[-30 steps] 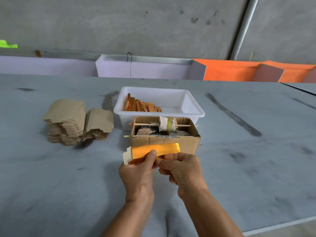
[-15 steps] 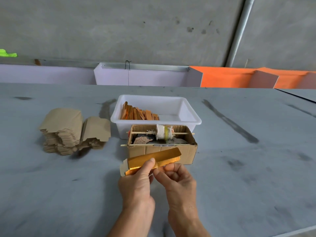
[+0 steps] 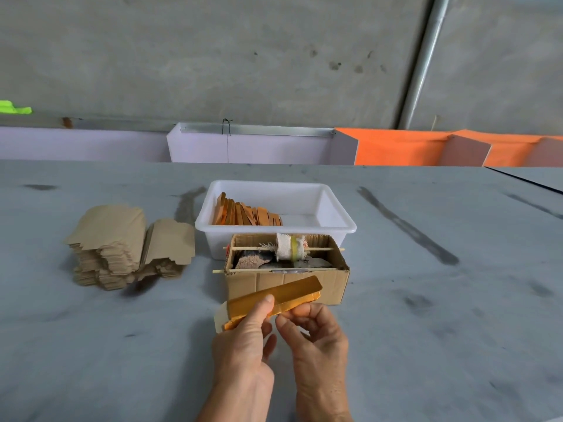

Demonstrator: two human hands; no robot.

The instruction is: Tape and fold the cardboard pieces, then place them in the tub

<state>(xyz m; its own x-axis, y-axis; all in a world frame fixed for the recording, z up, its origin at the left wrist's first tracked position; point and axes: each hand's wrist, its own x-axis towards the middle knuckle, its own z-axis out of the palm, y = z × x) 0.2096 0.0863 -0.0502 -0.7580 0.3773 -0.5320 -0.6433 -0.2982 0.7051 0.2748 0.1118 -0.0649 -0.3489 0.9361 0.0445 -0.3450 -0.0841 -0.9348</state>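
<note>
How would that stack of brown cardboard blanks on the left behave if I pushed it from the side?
The stack of blanks would probably shear and fan out rather than slide whole: its edges already look ragged and a second pile leans on it. Each sheet looks thin, so likely light and bendy. The grey table looks smooth, offering little grip.

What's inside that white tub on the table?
The white tub holds a leaning row of folded orange-gold pieces at its left; the right side looks bare. Its near wall hides the floor.
</note>
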